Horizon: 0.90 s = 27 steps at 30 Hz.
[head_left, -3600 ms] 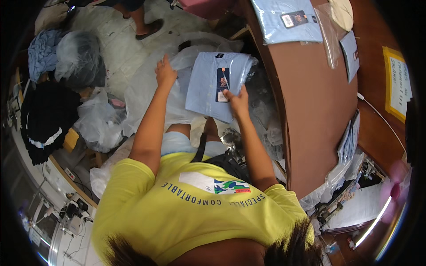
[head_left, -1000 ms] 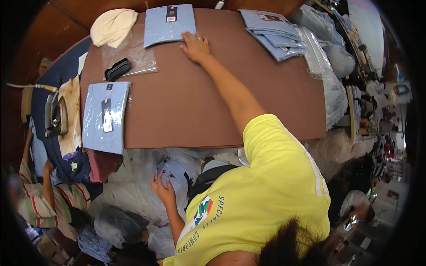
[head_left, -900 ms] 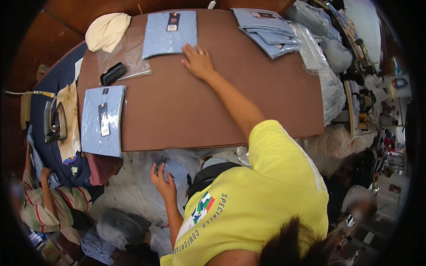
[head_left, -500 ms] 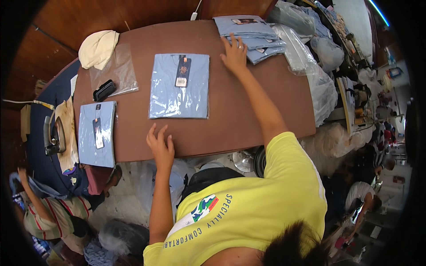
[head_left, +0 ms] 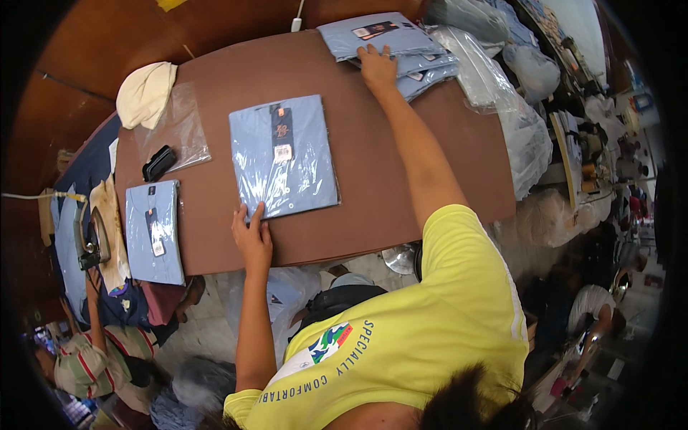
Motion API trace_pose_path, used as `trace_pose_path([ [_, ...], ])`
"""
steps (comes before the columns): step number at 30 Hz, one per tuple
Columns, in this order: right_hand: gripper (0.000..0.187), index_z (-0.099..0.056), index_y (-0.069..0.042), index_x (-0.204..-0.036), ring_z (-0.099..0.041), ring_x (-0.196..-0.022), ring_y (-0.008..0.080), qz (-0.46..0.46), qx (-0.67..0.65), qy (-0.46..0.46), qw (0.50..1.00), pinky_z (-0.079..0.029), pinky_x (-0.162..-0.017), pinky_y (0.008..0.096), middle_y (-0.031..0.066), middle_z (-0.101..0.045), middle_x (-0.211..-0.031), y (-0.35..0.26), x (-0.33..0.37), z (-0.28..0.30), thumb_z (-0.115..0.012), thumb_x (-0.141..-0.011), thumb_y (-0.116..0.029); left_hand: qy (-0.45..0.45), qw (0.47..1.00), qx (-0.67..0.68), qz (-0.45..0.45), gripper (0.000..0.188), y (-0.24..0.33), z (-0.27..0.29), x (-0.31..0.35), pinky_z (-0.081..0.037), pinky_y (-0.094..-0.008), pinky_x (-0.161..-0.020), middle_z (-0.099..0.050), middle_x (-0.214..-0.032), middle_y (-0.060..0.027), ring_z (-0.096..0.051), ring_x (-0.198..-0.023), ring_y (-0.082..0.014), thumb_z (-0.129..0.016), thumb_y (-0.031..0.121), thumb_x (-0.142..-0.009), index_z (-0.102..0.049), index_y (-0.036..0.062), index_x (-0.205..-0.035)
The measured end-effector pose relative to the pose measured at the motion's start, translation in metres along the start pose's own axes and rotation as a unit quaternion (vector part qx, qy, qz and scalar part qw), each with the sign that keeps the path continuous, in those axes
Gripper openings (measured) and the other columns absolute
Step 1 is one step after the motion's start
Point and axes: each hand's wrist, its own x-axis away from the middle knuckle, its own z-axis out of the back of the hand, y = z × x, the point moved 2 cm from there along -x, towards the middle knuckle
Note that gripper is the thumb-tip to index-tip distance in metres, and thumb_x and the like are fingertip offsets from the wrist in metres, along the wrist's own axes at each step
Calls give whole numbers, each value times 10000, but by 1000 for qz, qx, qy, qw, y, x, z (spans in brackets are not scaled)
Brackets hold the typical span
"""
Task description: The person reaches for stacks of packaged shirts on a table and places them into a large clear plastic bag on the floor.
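Note:
A folded light-blue shirt in a clear bag (head_left: 308,172) lies slightly turned in the middle of the brown table. My left hand (head_left: 252,233) touches its near left corner, fingers apart and fingertips on the plastic. At the far right is a pile of similar bagged shirts (head_left: 423,77). My right hand (head_left: 378,69) has its fingers closed on the near edge of the top bagged shirt (head_left: 351,43), which sits askew over the others; the thumb is hard to make out. Another bagged shirt (head_left: 165,254) with a dark tag lies at the table's left edge.
A cream cloth (head_left: 147,93), an empty clear bag (head_left: 188,122) and a black oblong object (head_left: 159,163) lie at the far left. Beyond the left edge, a co-worker's hand (head_left: 93,276) is by an iron (head_left: 92,247). Clear plastic bags (head_left: 519,147) crowd the right edge.
My left hand has come onto the middle bagged shirt, which has turned slightly counterclockwise. The top bagged shirt has shifted left on the pile under my right hand. The co-worker's hand has reached the iron.

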Motion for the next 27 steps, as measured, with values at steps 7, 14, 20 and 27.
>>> trace_pose_path([
  [7,271,-601,-111,-950,-507,-1020,345,105,-343,123,925,-392,-902,415,45,-596,-1017,-29,111,87,-478,-744,14,59,886,435,148,435,-32,-1,14,-367,-278,-842,-440,-1192,-119,-452,-1012,-185,-520,110,-808,-402,71,-1225],
  [14,355,-606,-143,-992,-303,-1241,264,206,-433,-151,865,-246,-999,462,-11,-486,-1220,-57,249,135,-465,-722,39,-65,772,542,326,633,-29,18,-27,-384,-295,-851,-411,-1218,-173,-467,-1001,-199,-489,393,-839,-257,23,-1298],
  [20,298,-565,-94,-1034,-423,-1127,262,214,-489,-367,762,-337,-928,375,58,-535,-1129,-26,181,132,-577,-737,-129,-1,961,235,146,692,-27,-8,-24,-366,-353,-886,-429,-1167,-198,-447,-1057,-291,-676,274,-714,-345,-26,-1242],
  [27,467,-472,-176,-1180,-464,-1038,394,-29,37,-3,999,-340,-920,436,121,-435,-1237,74,43,23,-567,-763,-364,13,968,157,194,654,-1,-2,-31,-387,-355,-832,-421,-1174,-225,-453,-1036,-328,-633,367,-735,-382,37,-1241],
])
